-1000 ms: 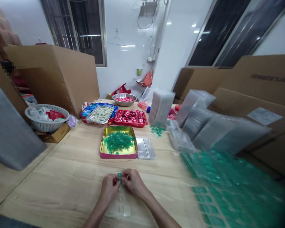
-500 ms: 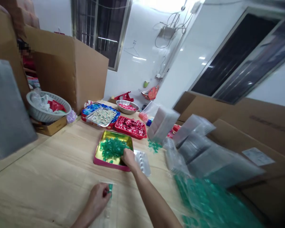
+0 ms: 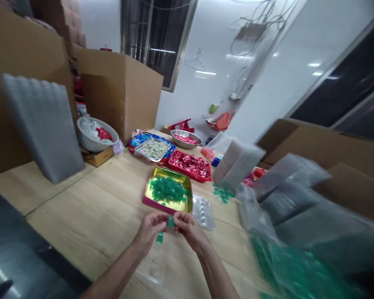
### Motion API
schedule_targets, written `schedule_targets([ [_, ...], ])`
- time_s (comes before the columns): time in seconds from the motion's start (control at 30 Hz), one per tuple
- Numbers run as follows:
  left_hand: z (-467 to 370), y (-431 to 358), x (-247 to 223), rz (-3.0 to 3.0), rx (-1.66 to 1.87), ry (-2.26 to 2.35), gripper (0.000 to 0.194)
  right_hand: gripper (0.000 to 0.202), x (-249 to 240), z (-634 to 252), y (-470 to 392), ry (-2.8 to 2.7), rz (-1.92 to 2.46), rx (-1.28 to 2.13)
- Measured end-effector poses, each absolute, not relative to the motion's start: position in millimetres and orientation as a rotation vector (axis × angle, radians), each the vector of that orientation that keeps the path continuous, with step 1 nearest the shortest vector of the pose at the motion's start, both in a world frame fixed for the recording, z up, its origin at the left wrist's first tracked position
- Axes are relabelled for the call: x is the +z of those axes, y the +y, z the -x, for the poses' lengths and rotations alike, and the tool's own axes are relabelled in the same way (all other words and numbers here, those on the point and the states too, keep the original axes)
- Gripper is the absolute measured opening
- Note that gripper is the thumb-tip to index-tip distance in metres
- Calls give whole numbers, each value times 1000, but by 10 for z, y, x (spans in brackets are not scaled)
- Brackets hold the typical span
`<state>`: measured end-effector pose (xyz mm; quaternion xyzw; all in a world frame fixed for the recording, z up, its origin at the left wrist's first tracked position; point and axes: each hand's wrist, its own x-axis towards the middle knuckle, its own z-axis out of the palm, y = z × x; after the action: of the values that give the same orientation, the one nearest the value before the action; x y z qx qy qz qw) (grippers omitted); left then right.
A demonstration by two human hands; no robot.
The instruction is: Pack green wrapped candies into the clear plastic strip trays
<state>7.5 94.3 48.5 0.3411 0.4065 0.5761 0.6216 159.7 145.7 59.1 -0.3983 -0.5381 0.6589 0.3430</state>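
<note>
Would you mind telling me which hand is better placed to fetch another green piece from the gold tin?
Probably the right hand: the gold tin lies just beyond it, slightly nearer than to the left hand.

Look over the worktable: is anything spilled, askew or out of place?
Yes. A few loose green pieces lie scattered on the bare table, outside the gold tin that holds the rest.

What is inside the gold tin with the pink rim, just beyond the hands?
The gold tin holds a loose heap of small green pieces, piled toward its middle, with bare gold floor showing around them. Whatever lies beneath the heap is covered. Both hands are outside it.
</note>
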Motion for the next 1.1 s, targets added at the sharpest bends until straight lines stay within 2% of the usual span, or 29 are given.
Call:
schedule_targets([
  [0.1, -113, 819, 510, -658, 1288, 776, 29, 28, 493, -1489, 1151, -1176, 956, 1836],
  [0.33, -70, 751, 397, -543, 1145, 689, 21, 32, 385, -1424, 989, -1091, 964, 1811],
  [0.53, -18, 750, 430, -606, 1123, 895, 26, 31, 300, -1448, 937, -1231, 1039, 1717],
  [0.67, 36, 697, 291, -782, 1017, 1143, 24, 27, 92, -1382, 868, -1374, 1141, 1663],
  [0.73, 43, 677, 172, -938, 962, 1301, 18, 20, -2, -1357, 843, -1486, 1254, 1565],
  [0.83, 32, 669, 20, -1114, 920, 1453, 9, 9, -67, -1337, 820, -1742, 1404, 1235],
  [0.97, 15, 696, -76, -1227, 965, 1579, 2, 14, -69, -1307, 820, -1982, 1491, 831],
  [1.1, 39, 707, -135, -1280, 963, 1636, 5, 16, -67, -1303, 826, -2027, 1508, 777],
])
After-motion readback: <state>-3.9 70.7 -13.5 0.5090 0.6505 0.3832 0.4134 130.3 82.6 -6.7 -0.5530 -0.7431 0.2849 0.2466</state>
